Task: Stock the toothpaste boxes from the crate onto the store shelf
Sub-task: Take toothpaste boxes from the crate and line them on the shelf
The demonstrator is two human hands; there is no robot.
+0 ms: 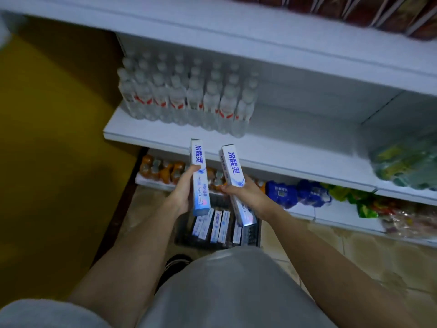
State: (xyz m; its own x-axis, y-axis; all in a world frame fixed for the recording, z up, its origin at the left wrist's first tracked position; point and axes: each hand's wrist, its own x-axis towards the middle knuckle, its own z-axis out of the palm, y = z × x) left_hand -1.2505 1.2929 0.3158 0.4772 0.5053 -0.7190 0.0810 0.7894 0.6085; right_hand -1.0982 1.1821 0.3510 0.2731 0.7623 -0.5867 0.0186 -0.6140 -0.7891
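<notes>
Head view: toothpaste boxes (199, 176) in hands (182, 192).

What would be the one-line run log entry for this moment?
left hand: holds toothpaste box | right hand: holds second box | crate: boxes remain | shelf: no toothpaste yet

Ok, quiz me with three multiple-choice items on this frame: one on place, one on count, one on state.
1. Where is the crate?
A on the floor under the hands
B on the top shelf
C beside the water bottles

2. How many toothpaste boxes are held?
A one
B two
C four

3. The shelf right of the bottles is:
A full of boxes
B bare
C covered in cans

Answers: 1 A, seen below the arms; 2 B, the left hand holds the left box and the right hand the right box; 3 B, white surface shows.
</notes>
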